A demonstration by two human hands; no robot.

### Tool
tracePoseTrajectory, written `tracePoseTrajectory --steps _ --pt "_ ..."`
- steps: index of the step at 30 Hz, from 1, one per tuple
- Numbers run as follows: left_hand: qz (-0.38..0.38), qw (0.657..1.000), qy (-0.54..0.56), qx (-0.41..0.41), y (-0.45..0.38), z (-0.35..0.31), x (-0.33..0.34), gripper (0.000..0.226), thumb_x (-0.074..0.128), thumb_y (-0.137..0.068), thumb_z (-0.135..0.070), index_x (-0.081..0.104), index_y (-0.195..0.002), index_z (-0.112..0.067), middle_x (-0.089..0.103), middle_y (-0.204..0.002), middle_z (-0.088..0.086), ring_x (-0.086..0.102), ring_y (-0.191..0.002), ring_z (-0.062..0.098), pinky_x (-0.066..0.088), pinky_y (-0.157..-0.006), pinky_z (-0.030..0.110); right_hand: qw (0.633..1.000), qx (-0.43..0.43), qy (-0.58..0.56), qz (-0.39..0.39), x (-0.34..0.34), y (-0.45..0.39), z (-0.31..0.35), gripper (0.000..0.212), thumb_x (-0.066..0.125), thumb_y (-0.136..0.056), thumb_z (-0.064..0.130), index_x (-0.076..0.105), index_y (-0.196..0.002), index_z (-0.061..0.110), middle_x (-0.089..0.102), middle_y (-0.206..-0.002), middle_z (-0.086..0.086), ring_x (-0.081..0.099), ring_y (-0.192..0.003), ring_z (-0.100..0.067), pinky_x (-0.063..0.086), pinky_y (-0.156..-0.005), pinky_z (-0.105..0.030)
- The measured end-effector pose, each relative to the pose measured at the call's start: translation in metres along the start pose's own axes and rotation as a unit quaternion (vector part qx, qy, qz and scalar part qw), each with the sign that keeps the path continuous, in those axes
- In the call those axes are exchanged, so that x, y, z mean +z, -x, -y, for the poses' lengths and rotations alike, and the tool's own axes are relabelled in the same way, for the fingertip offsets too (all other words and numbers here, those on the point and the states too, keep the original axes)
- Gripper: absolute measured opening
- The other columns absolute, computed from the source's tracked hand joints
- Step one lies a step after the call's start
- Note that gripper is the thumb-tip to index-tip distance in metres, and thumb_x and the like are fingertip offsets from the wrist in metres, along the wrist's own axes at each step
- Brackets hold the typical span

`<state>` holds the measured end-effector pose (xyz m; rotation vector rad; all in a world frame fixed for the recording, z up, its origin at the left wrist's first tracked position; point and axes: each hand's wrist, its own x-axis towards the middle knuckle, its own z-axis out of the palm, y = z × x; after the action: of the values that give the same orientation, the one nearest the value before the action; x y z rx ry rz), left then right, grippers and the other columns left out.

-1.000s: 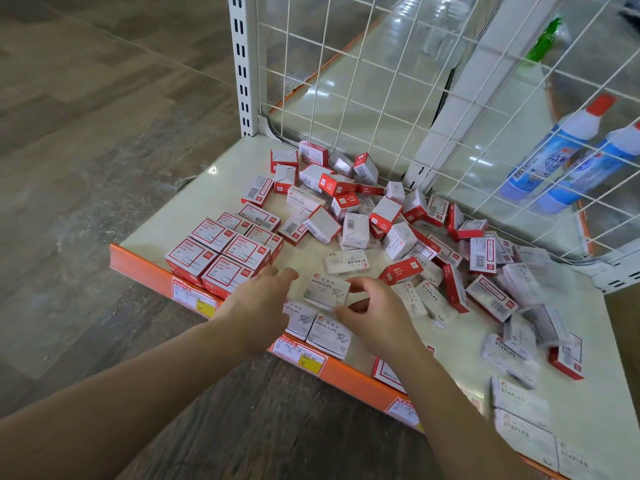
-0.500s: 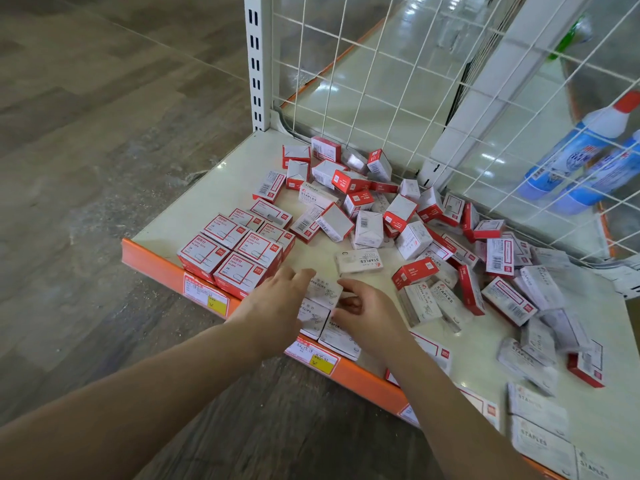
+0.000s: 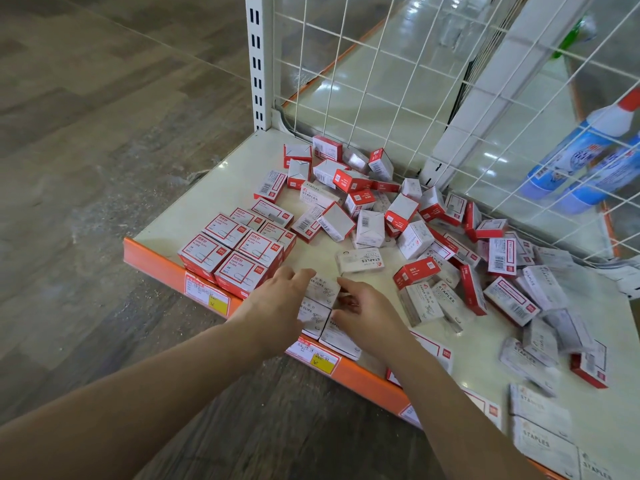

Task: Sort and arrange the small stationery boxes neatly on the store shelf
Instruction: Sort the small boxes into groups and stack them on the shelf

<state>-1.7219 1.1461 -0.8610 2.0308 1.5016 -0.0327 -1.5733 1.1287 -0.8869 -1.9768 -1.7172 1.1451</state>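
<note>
both hands (image 3: 322, 303) grip white box (image 3: 322, 287).

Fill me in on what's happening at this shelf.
A person is tidying small stationery boxes on a low store shelf. Both hands work at the front edge: the left hand and right hand flank a white paper clip box, setting it among other white boxes there. A neat block of red-and-white boxes stands at the front left; a jumbled pile farther back is not yet sorted.
</note>
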Motion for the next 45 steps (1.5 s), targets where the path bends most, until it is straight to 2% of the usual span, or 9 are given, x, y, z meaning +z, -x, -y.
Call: tracePoseTrajectory --steps 3,9,15,19,22,27,32,40,45 --pt "-0.017 1.0 -0.013 0.012 0.001 -0.001 0.0 0.069 0.056 -0.09 -0.013 0.017 -0.146 -0.026 0.026 -0.147 0.0 0.035 -0.131 0.018 0.041 -0.1 0.03 0.999 0.0 -0.018 -0.038 -0.006 0.005 -0.001 0.051 0.052 -0.091 0.017 0.039 -0.14 0.018 0.049 -0.133 0.003 0.049 -0.12 -0.013 0.041 -0.095 -0.024" --pt "-0.016 0.996 -0.049 0.067 -0.002 -0.008 0.0 0.056 0.05 -0.093 -0.019 0.028 -0.143 -0.03 0.024 -0.147 -0.01 0.023 -0.137 0.013 0.032 -0.108 0.031 0.99 -0.005 -0.025 -0.135 -0.026 0.012 -0.014 0.038 0.053 -0.089 0.01 0.053 -0.126 0.019 0.057 -0.12 0.003 0.051 -0.102 -0.006 0.042 -0.085 -0.018" --pt "-0.016 0.995 -0.075 0.069 -0.007 -0.02 0.008 0.043 0.046 -0.095 -0.026 0.039 -0.137 -0.025 0.035 -0.14 -0.006 0.035 -0.127 0.016 0.039 -0.103 0.034 0.971 0.003 -0.041 -0.235 -0.046 0.016 -0.032 0.025 0.056 -0.087 0.004 0.062 -0.107 0.018 0.06 -0.102 0.007 0.054 -0.092 -0.006 0.041 -0.075 -0.01" --pt "-0.017 0.994 -0.094 0.047 -0.012 -0.024 0.01 0.039 0.044 -0.096 -0.032 0.042 -0.134 -0.022 0.037 -0.134 -0.004 0.039 -0.122 0.016 0.044 -0.097 0.032 0.954 0.017 -0.013 -0.3 -0.062 0.006 -0.047 0.03 0.058 -0.084 0.004 0.062 -0.111 0.016 0.06 -0.111 0.0 0.055 -0.099 -0.011 0.042 -0.079 -0.014" --pt "-0.021 0.993 -0.108 0.039 -0.016 -0.024 0.011 0.038 0.042 -0.096 -0.034 0.044 -0.131 -0.022 0.04 -0.129 -0.003 0.039 -0.12 0.017 0.046 -0.094 0.033 0.961 0.034 0.018 -0.273 -0.073 -0.005 -0.053 0.041 0.058 -0.085 0.007 0.056 -0.125 0.017 0.056 -0.123 0.0 0.053 -0.114 -0.016 0.043 -0.097 -0.03" --pt "-0.025 0.993 -0.108 0.035 -0.02 -0.026 0.009 0.035 0.039 -0.097 -0.034 0.048 -0.129 -0.021 0.044 -0.124 -0.003 0.042 -0.115 0.016 0.047 -0.092 0.034 0.977 0.05 0.021 -0.208 -0.082 -0.012 -0.052 0.049 0.049 -0.092 0.005 0.043 -0.138 0.02 0.047 -0.137 -0.001 0.045 -0.125 -0.018 0.034 -0.103 -0.029" --pt "-0.034 0.994 -0.093 0.036 -0.02 -0.025 0.01 0.035 0.04 -0.097 -0.032 0.049 -0.129 -0.022 0.045 -0.123 -0.005 0.042 -0.112 0.014 0.048 -0.091 0.033 0.978 0.04 0.049 -0.198 -0.081 -0.02 -0.055 0.033 0.059 -0.089 0.014 0.06 -0.122 0.014 0.06 -0.116 -0.004 0.056 -0.109 -0.019 0.037 -0.085 -0.021" --pt "-0.041 0.999 -0.015 0.03 -0.018 -0.017 0.011 0.039 0.045 -0.095 -0.03 0.047 -0.134 -0.027 0.043 -0.131 -0.011 0.041 -0.12 0.01 0.049 -0.092 0.031 0.966 0.017 0.084 -0.243 -0.07 -0.021 -0.054 0.028 0.056 -0.091 0.024 0.058 -0.116 0.013 0.052 -0.115 -0.006 0.048 -0.111 -0.025 0.039 -0.088 -0.031" --pt "-0.085 0.993 0.077 0.011 -0.016 -0.016 0.007 0.036 0.047 -0.095 -0.028 0.05 -0.131 -0.024 0.049 -0.131 -0.005 0.051 -0.113 0.013 0.047 -0.094 0.03 0.945 -0.05 0.058 -0.317 -0.072 -0.006 -0.047 0.026 0.058 -0.09 0.021 0.059 -0.114 0.011 0.053 -0.112 -0.004 0.05 -0.098 -0.013 0.032 -0.067 -0.007"
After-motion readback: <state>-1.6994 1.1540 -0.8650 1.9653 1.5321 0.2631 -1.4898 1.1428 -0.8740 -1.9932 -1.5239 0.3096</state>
